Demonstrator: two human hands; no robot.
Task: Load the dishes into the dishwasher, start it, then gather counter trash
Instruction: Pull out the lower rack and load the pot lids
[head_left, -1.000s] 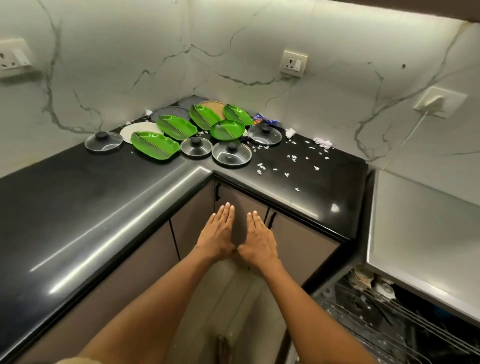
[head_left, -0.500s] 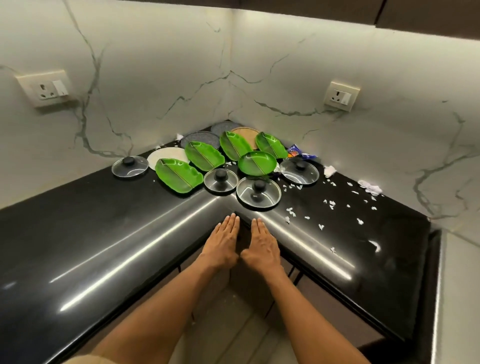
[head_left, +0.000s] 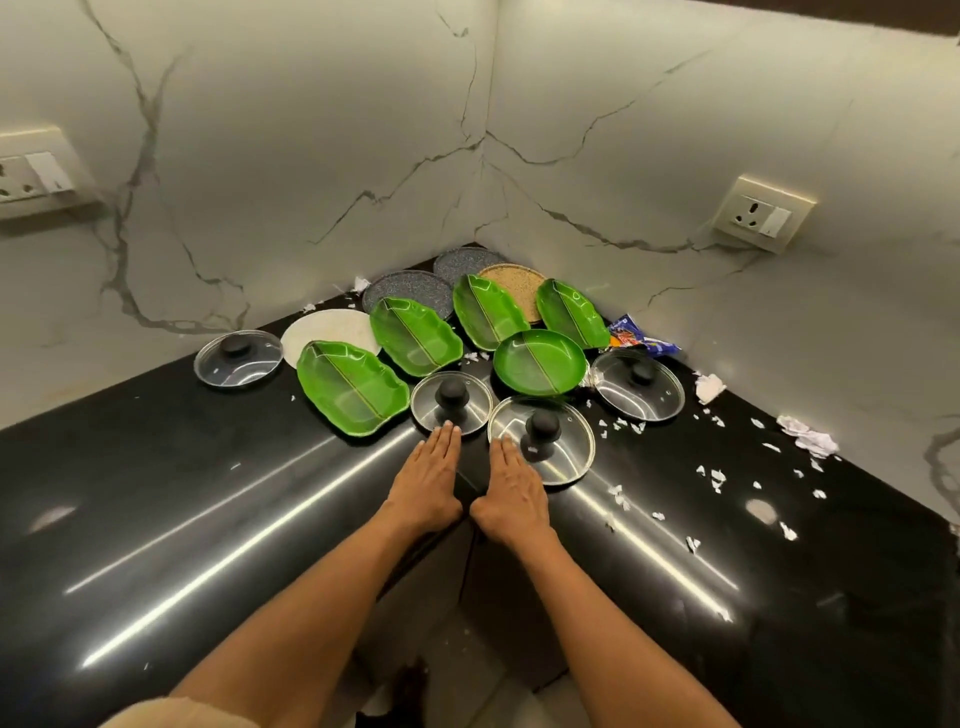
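Note:
Several green leaf-shaped plates (head_left: 351, 385) and a round green plate (head_left: 539, 361) lie in the corner of the black counter (head_left: 156, 519). Among them lie several glass lids with black knobs, one small (head_left: 451, 402), one larger (head_left: 541, 439). My left hand (head_left: 427, 478) and my right hand (head_left: 511, 491) are flat, fingers straight, side by side over the counter's inner corner. The left fingertips reach the small lid's rim; the right fingertips reach the larger lid's rim. Neither hand holds anything. Grey, tan and white plates (head_left: 332, 332) lie behind.
Torn white paper scraps (head_left: 717, 478) litter the counter's right side, with crumpled paper (head_left: 808, 436) by the wall and a blue wrapper (head_left: 636, 338) behind the plates. Further lids lie at the left (head_left: 238, 358) and right (head_left: 638, 384). Wall sockets (head_left: 761, 213) flank the corner.
The view has moved closer and up toward the corner. Both flat hands have moved forward from the cabinet front to the counter edge, up to the two nearest lids. The dishwasher has left the view.

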